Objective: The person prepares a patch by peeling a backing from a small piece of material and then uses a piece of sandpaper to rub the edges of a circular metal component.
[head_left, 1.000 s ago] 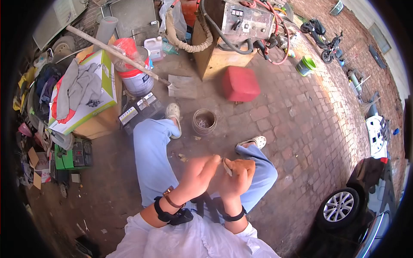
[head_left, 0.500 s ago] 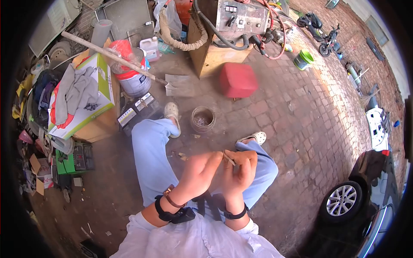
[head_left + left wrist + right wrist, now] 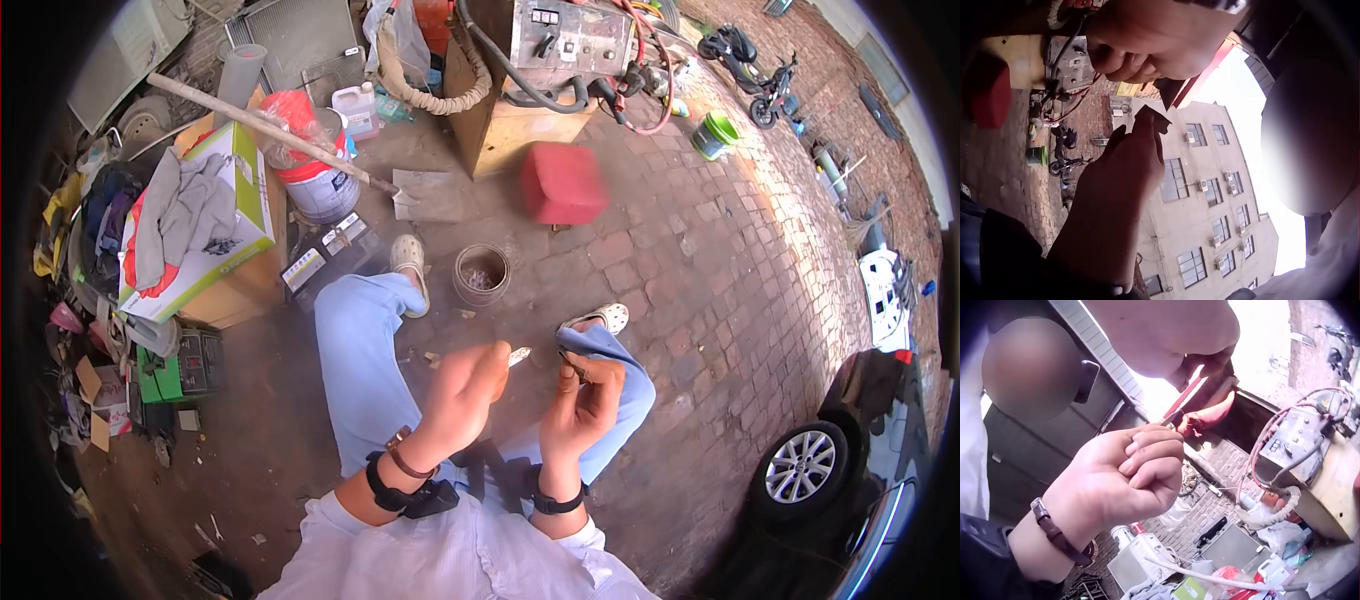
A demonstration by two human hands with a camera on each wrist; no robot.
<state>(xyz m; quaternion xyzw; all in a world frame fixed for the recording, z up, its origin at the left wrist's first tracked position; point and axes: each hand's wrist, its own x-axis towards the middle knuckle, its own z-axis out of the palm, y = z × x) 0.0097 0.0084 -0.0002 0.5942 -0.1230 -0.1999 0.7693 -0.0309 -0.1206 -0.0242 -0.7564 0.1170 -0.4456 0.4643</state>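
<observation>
While the left hand (image 3: 460, 398) grasps a small, pale, thin, flat piece (image 3: 519, 356) near its fingertips, the right hand (image 3: 583, 405) pinches a dark, thin, flat piece with a ragged edge (image 3: 1155, 120). In the head view, the pale piece projects from the left fingertips toward 3 o'clock, and the dark piece lies beyond it, also at 3 o'clock, near but apart. Both pieces appear light and fairly stiff; the ragged outline suggests that the material may be brittle and could chip or snap if bent. Its surface finish cannot be judged, so slipperiness is uncertain. The suitable hold is a light pinch across the two flat faces, close to one edge, with fingertips clear of any sharp corner. Hand pose: both hands are raised in front of the torso and stand apart. The left forearm enters from 7 o'clock, with the left fingers curled inward, as the right wrist view confirms. The right forearm rises toward 12 o'clock, its thumb and fingertips meeting at the dark piece. From the pale piece, a round brown open container (image 3: 481, 299) stands on the ground at 11 o'clock, and a red block-shaped seat (image 3: 563, 182) lies farther off, between 12 and 1 o'clock.
</observation>
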